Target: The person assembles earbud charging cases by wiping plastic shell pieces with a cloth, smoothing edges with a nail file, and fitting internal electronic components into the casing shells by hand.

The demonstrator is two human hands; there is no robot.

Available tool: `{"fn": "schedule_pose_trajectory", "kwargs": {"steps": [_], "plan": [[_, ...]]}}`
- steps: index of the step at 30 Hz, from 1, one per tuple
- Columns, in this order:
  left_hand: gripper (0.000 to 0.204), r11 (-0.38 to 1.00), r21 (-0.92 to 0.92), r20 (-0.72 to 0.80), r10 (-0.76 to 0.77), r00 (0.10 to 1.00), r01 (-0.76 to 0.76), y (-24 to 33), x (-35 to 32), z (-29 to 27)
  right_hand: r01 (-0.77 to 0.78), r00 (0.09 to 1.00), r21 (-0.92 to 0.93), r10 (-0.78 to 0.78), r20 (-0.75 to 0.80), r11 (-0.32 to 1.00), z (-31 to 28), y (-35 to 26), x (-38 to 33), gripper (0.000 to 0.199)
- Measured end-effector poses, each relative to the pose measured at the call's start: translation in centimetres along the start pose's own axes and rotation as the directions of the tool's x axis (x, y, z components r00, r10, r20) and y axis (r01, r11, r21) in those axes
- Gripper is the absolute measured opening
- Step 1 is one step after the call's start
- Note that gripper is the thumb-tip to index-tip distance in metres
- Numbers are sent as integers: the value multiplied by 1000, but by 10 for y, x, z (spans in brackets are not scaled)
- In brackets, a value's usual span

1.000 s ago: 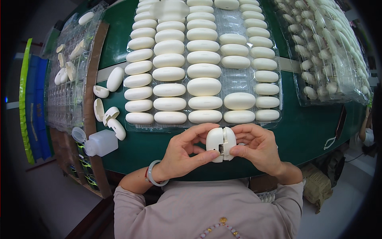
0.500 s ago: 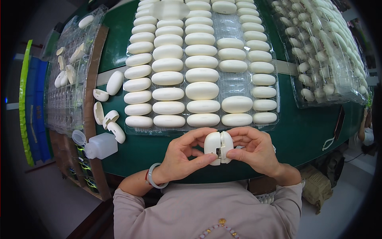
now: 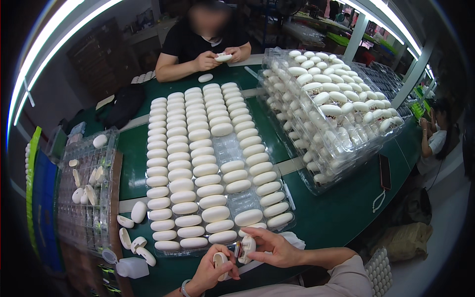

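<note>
White shell (image 3: 220, 257) is grasped by left hand (image 3: 210, 272), case (image 3: 247, 245) by right hand (image 3: 280, 250), both at near edge of the tray (image 3: 228, 148).

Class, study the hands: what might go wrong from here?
The left hand grips a white shell, the right hand a white part with a darker piece; either might slip. The right hand is close to a white case and might nudge it. The bottle looks open; any contents might spill.
</note>
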State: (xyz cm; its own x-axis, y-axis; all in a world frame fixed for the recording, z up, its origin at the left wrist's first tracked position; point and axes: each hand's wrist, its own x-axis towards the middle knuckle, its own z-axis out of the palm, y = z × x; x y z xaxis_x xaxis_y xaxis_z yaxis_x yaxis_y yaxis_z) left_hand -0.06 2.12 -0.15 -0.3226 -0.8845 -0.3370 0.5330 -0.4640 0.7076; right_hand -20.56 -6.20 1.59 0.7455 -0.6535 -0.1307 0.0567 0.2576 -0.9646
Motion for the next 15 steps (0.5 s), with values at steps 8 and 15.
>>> {"fn": "schedule_pose_trajectory", "kwargs": {"steps": [8,15], "plan": [[28,967,254,-156,7,988,34,26,4,33,468,881,-478,-436,185,743,0,13,8,50],[25,953,280,-129,-79,988,112,47,-1,26,490,870,-580,-408,276,651,-17,27,13,51]]}}
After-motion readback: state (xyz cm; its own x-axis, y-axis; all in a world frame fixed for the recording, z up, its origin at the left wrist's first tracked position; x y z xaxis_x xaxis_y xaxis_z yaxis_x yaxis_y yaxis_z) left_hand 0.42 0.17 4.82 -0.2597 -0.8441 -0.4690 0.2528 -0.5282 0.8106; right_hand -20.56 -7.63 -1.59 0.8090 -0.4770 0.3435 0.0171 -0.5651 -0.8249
